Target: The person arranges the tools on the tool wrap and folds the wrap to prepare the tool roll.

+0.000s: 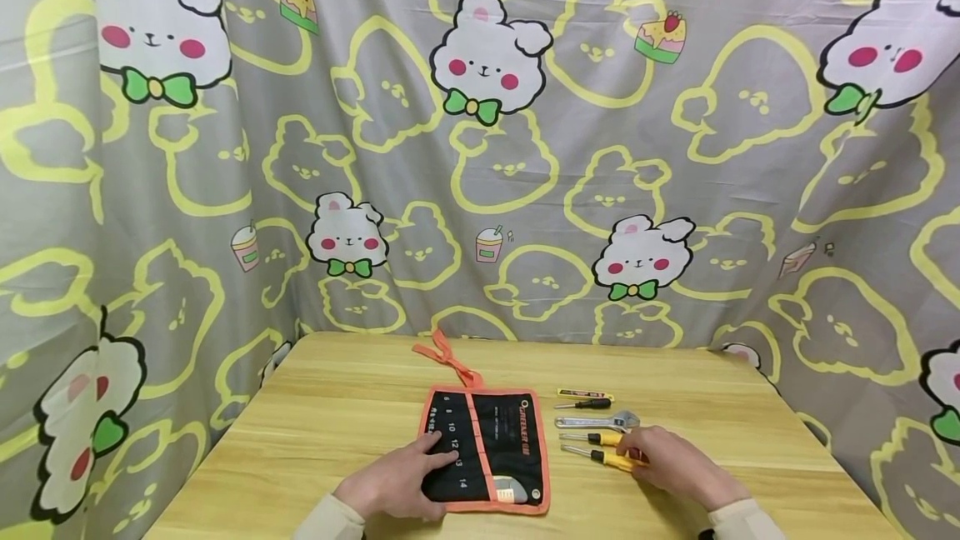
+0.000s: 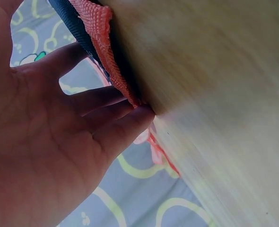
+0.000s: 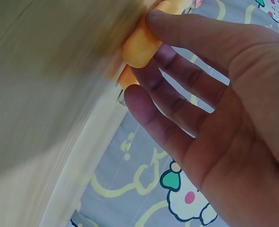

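Observation:
A black tool pouch (image 1: pixel 510 432) with orange edging lies unrolled on the table, its slots numbered. My left hand (image 1: pixel 397 477) rests on its left part with the fingers spread; in the left wrist view the fingers (image 2: pixel 125 130) reach the orange edge. To the right, my right hand (image 1: pixel 675 465) pinches the yellow handle (image 3: pixel 142 47) of the nearest screwdriver (image 1: pixel 611 460) between thumb and fingers. Just beyond it lies a second yellow-handled screwdriver (image 1: pixel 596 438), partly covered by the fingers. An adjustable wrench (image 1: pixel 588 422) lies behind that one.
Farther back are a black-handled screwdriver (image 1: pixel 592 404) and a thin yellow item (image 1: pixel 573 393). A grey and pale item (image 1: pixel 512 488) shows at the pouch's lower pocket. Orange ties (image 1: pixel 450 361) trail toward the table's back edge. A patterned curtain (image 1: pixel 480 148) surrounds the wooden table (image 1: pixel 330 398).

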`<act>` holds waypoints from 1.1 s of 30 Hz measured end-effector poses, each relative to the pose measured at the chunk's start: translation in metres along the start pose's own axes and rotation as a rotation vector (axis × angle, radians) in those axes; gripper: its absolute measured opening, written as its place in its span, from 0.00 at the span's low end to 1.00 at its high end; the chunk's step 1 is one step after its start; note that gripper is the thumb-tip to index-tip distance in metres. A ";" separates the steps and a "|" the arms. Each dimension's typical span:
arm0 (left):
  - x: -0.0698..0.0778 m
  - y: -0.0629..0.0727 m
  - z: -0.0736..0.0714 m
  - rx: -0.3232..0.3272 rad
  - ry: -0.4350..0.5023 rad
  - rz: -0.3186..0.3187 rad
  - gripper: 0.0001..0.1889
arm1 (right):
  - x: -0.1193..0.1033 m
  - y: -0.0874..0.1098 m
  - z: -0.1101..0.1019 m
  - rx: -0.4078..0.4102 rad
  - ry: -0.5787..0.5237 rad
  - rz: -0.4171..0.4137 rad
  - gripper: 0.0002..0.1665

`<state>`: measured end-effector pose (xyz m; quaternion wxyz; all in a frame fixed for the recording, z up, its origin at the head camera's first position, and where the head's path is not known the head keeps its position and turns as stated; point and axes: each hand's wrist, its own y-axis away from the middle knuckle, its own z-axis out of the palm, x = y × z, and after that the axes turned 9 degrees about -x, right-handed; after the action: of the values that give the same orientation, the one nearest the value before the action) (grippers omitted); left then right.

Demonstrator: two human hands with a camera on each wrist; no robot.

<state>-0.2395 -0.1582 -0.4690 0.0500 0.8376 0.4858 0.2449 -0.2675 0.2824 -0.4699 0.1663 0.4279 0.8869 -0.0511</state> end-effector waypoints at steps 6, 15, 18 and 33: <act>0.000 0.000 0.000 -0.001 -0.006 0.002 0.38 | 0.001 -0.001 0.000 -0.005 0.001 -0.008 0.12; 0.000 -0.001 -0.001 0.000 -0.016 0.000 0.38 | 0.001 -0.002 0.000 -0.005 0.015 -0.039 0.11; 0.001 -0.001 0.000 -0.001 -0.016 -0.003 0.38 | 0.000 -0.001 0.000 0.000 0.018 -0.053 0.12; 0.001 0.001 -0.001 0.004 -0.006 0.016 0.38 | -0.026 -0.009 -0.008 0.053 0.098 -0.136 0.13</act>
<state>-0.2384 -0.1579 -0.4677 0.0476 0.8422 0.4796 0.2418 -0.2613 0.2597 -0.4541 0.1075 0.3729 0.9193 -0.0647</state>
